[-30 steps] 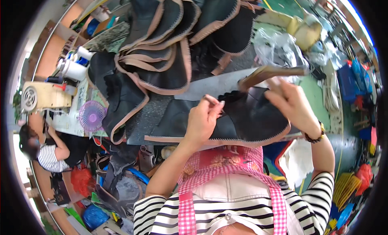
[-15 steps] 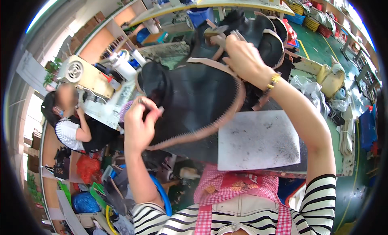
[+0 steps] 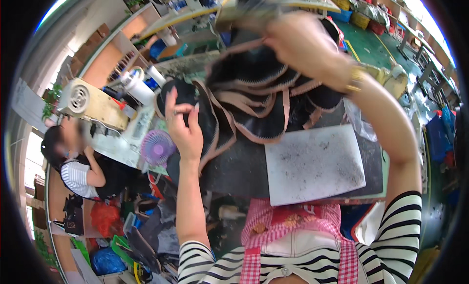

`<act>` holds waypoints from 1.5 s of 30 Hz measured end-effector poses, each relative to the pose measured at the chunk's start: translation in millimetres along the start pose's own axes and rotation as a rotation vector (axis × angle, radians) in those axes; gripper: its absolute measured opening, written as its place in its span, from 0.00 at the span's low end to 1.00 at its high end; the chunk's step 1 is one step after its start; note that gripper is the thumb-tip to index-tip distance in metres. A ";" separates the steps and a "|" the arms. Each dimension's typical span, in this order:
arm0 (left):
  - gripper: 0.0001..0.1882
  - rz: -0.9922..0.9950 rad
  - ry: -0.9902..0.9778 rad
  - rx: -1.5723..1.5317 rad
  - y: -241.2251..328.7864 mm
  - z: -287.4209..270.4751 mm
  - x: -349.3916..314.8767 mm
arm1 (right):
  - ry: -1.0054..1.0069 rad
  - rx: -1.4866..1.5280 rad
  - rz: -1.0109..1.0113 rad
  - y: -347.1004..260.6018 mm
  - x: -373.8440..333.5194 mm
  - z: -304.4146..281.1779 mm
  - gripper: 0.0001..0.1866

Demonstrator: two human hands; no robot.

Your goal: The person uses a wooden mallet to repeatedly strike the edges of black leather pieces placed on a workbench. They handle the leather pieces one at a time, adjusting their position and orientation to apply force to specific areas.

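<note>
My right hand (image 3: pixel 308 47), smeared by motion, is closed around a brownish-grey tool (image 3: pixel 249 14) over the far side of the table. The tool is too blurred for me to name its kind. Below it lie several black leather-like pieces (image 3: pixel 266 125) with tan, notched edges, folded and heaped over one another. My left hand (image 3: pixel 187 137) is at the left end of the heap, over a black piece (image 3: pixel 210 120). Its index finger points away from me and its thumb stands apart, with nothing visible between them.
A pale, speckled board (image 3: pixel 317 162) lies on the dark table top (image 3: pixel 234 171) near me. To the left are a small purple fan (image 3: pixel 157 147), a cream sewing machine (image 3: pixel 93 103) and a seated person (image 3: pixel 80 171). A plastic bag (image 3: pixel 360 120) is at the right.
The large black piece that lay spread out is now folded among the heaped pieces. My right hand has moved farther away with the tool. My left hand has moved right and its index finger has straightened.
</note>
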State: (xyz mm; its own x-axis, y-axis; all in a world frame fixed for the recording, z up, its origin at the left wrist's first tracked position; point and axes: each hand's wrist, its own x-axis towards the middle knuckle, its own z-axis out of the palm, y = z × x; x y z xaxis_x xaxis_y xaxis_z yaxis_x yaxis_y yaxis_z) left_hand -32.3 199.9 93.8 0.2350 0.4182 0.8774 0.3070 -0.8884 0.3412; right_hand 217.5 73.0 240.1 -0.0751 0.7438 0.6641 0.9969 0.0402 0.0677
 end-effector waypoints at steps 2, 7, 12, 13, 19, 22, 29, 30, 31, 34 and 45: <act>0.07 0.172 -0.007 0.023 43.0 -7.1 9.0 | 0.028 0.093 0.079 -14.1 -41.7 -53.7 0.10; 0.03 0.765 -0.233 0.139 134.7 12.5 -34.0 | -0.329 0.609 0.400 -22.9 -229.0 -143.6 0.08; 0.05 0.624 -0.799 -0.435 154.3 16.4 -118.2 | -0.759 0.456 0.694 -10.1 -357.5 -110.7 0.14; 0.06 0.471 -0.823 -0.524 156.8 18.9 -118.6 | -0.728 0.554 0.773 -9.9 -365.7 -108.0 0.15; 0.05 -0.569 -0.878 -0.746 178.0 60.5 -83.1 | -0.592 0.735 0.827 -0.5 -330.4 -89.7 0.20; 0.06 -0.694 -0.858 -0.727 181.8 98.1 -94.0 | -0.358 0.737 0.680 -7.2 -306.5 -53.2 0.18; 0.07 -0.778 -0.832 -0.722 165.3 117.2 -120.2 | -0.579 0.666 0.626 1.2 -299.7 -35.9 0.17; 0.07 -0.774 -0.841 -0.732 164.3 116.2 -120.5 | -0.612 0.660 0.638 2.3 -297.8 -36.8 0.17; 0.07 -0.770 -0.854 -0.696 165.9 116.3 -120.2 | -0.610 0.656 0.630 3.0 -297.1 -37.5 0.16; 0.07 -0.700 -0.894 -0.625 166.2 116.9 -119.0 | -0.612 0.645 0.623 4.2 -295.4 -37.5 0.16; 0.04 -0.349 -0.863 -0.473 171.1 110.3 -115.9 | -0.167 0.690 0.693 1.3 -235.5 -82.9 0.08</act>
State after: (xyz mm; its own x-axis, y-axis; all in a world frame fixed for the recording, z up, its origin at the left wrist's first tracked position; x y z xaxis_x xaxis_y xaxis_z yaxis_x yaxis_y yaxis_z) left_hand 94.7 20.3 13.3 0.8388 0.4937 0.2295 0.1359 -0.5981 0.7898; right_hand 234.5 -157.4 145.4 0.4811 0.8320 0.2763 0.6183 -0.0987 -0.7797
